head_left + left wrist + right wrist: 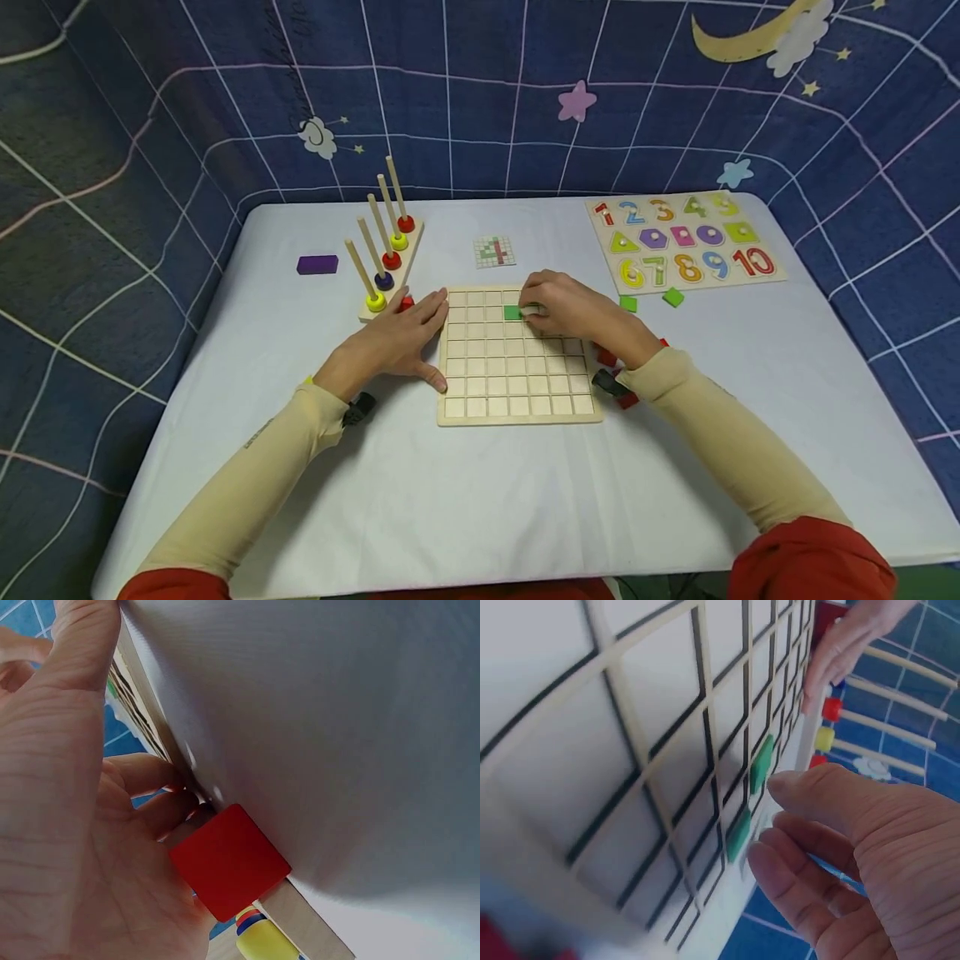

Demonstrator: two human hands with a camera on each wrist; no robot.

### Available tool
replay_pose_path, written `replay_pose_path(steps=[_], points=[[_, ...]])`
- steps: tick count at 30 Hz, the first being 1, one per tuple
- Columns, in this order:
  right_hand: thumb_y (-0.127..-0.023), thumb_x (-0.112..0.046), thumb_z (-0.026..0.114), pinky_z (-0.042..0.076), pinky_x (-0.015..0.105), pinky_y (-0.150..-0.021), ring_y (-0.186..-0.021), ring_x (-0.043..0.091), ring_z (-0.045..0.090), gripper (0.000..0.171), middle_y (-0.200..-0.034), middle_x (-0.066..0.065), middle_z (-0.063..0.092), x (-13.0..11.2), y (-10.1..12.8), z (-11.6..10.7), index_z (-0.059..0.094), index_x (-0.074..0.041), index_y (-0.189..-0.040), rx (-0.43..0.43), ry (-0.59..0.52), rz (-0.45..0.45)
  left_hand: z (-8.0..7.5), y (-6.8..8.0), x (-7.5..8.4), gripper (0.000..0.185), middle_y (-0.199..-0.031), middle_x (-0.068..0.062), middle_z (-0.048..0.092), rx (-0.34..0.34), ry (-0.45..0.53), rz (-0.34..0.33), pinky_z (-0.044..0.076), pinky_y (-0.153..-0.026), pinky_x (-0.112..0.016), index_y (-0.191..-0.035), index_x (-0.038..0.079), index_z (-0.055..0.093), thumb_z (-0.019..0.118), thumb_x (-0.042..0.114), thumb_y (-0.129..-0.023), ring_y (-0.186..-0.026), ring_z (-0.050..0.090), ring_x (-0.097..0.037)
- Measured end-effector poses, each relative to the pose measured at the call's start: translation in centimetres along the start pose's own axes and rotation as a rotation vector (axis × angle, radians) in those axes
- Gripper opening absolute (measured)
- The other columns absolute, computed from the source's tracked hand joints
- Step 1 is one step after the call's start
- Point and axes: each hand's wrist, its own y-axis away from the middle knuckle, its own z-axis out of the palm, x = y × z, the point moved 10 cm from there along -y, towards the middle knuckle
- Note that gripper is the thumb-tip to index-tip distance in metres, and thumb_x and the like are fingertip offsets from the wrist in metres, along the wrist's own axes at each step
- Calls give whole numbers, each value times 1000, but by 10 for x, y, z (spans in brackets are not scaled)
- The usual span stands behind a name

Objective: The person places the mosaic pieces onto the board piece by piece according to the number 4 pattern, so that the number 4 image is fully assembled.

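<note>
A wooden grid board (519, 420) lies on the table. My left hand (397, 337) rests against its left edge with fingers and thumb extended. Beside the left palm is a red block (229, 862), partly covered by the hand in the head view. My right hand (566, 310) is over the board's upper right part. In the right wrist view, two green tiles (761, 763) sit in grid cells, close to the thumb (799, 791) and fingertips. Thumb and index finger stand apart there, with nothing visible between them. One green square (512, 312) shows left of the right hand.
A pegged stand (408, 258) with coloured rings is at the back left, near a purple block (317, 265). Behind the board lies a pattern card (494, 252). A number puzzle (686, 242) is at the back right, with loose green tiles (673, 297) and red pieces (606, 357) nearer.
</note>
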Motion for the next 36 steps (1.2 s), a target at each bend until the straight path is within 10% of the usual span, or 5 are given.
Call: replay_pose_path(steps=[21, 36], points=[[-92, 1, 77, 58, 56, -105, -112, 37, 66, 20, -115, 20, 73, 86, 83, -27, 81, 2, -111, -48, 4, 370, 0, 4, 1, 138, -181, -19, 8, 2, 10, 5, 3, -136, -64, -170, -2, 16, 74, 82, -77, -169, 17, -33], [-89, 1, 78, 58, 56, -104, -104, 35, 62, 23, -111, 20, 68, 115, 103, -24, 79, 1, -112, -79, -6, 445, -1, 3, 1, 137, -182, -18, 6, 4, 23, 8, 2, -137, -63, -170, -2, 15, 74, 80, -78, -169, 16, -32]])
